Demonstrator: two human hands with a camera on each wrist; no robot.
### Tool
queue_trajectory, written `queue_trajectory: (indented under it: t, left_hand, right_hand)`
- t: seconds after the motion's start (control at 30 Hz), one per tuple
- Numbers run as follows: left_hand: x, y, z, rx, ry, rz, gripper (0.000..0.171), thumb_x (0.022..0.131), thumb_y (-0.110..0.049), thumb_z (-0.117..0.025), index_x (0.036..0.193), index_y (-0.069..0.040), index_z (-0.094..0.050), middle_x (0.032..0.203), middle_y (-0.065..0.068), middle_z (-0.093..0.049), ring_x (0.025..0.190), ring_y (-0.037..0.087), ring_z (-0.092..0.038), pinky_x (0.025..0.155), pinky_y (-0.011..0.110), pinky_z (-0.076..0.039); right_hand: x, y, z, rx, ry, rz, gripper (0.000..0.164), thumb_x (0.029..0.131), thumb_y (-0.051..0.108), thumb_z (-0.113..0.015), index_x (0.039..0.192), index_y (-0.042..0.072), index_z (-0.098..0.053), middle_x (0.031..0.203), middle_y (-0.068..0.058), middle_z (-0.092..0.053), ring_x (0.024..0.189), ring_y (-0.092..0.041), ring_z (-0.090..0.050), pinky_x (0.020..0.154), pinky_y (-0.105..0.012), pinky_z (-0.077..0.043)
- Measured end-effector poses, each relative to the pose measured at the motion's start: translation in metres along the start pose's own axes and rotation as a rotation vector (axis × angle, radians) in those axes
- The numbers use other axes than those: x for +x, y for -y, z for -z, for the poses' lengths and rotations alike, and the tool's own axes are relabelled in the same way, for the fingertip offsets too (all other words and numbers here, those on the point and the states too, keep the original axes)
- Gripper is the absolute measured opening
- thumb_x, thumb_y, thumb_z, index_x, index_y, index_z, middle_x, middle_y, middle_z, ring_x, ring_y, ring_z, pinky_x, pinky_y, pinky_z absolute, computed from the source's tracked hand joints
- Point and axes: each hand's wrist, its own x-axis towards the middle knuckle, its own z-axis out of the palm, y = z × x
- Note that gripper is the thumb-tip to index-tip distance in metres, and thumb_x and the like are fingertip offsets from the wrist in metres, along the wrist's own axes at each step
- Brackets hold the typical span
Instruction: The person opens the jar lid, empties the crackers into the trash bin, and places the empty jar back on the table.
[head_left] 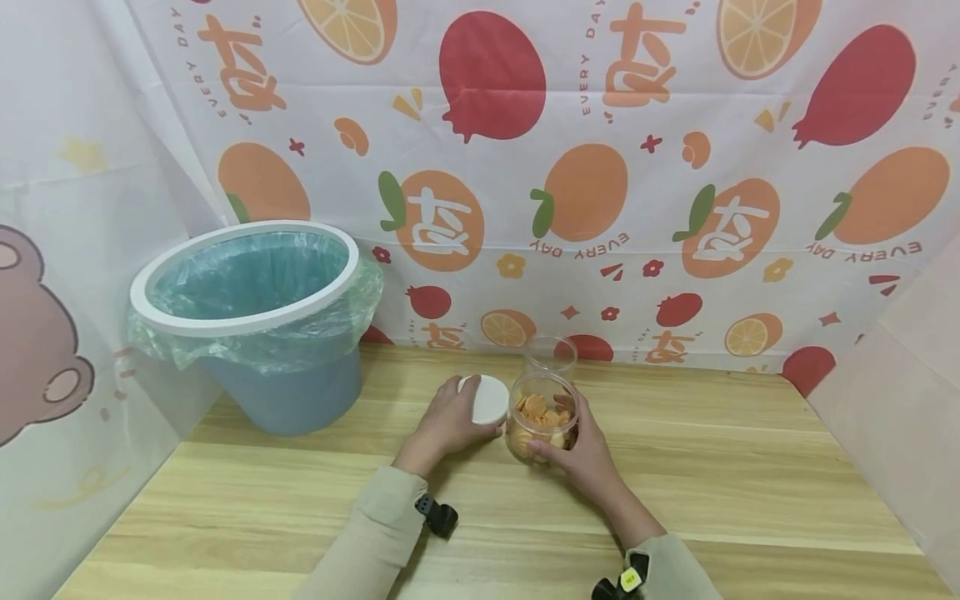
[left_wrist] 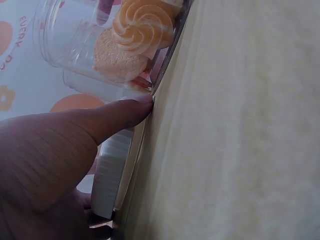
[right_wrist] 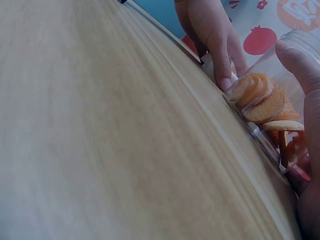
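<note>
In the head view a clear jar (head_left: 537, 435) of cookies (head_left: 535, 407) stands uncovered on the table. My right hand (head_left: 587, 454) grips it from the right, thumb at the near side and fingers behind. Just left of the jar lies a round white lid (head_left: 491, 401). My left hand (head_left: 447, 421) holds that lid by its edge, the thumb on the near side and fingertips at the far side. Swirled and flat round cookies (left_wrist: 140, 27) show through the jar wall in the left wrist view. The right wrist view has the jar slanting beside my right thumb (right_wrist: 300, 65).
Behind the cookie jar stands a second clear container (head_left: 551, 353), its lower part hidden. A blue bin (head_left: 288, 392) with a white rim and plastic liner occupies the back left. Fruit-printed cloth (head_left: 585, 275) closes off the rear of the wooden table (head_left: 720, 467).
</note>
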Motion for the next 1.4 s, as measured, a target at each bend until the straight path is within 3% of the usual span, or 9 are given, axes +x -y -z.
queue_trajectory:
  t: [0.87,1.1,1.4]
  left_hand:
    - [-0.002,-0.002,0.006,0.001,0.02,-0.006,0.098,0.075,-0.04,-0.086,0.152,-0.002,-0.039,0.153,0.035,-0.035,0.141,0.051,-0.039,0.113,0.061,-0.037]
    - [-0.001,-0.004,0.008,0.019,0.044,0.007,0.093,0.081,-0.041,-0.082,0.153,-0.002,-0.038,0.156,0.033,-0.033,0.144,0.049,-0.036,0.117,0.06,-0.034]
    - [0.001,-0.015,0.015,0.004,0.022,-0.004,0.081,0.087,-0.042,-0.078,0.15,-0.005,-0.045,0.155,0.028,-0.039,0.143,0.045,-0.041,0.115,0.058,-0.036]
  right_hand:
    - [-0.001,0.003,0.001,-0.005,0.007,-0.004,0.1,0.08,0.036,-0.086,0.157,0.035,-0.024,0.155,-0.006,-0.045,0.148,-0.029,-0.04,0.122,-0.054,-0.029]
    - [-0.001,0.002,0.001,-0.002,0.004,0.002,0.1,0.079,0.035,-0.087,0.157,0.034,-0.024,0.155,-0.007,-0.046,0.147,-0.03,-0.041,0.121,-0.054,-0.03]
    - [-0.001,0.003,0.001,-0.014,-0.001,0.01,0.1,0.079,0.035,-0.087,0.157,0.033,-0.025,0.154,-0.007,-0.046,0.146,-0.03,-0.042,0.12,-0.054,-0.031]
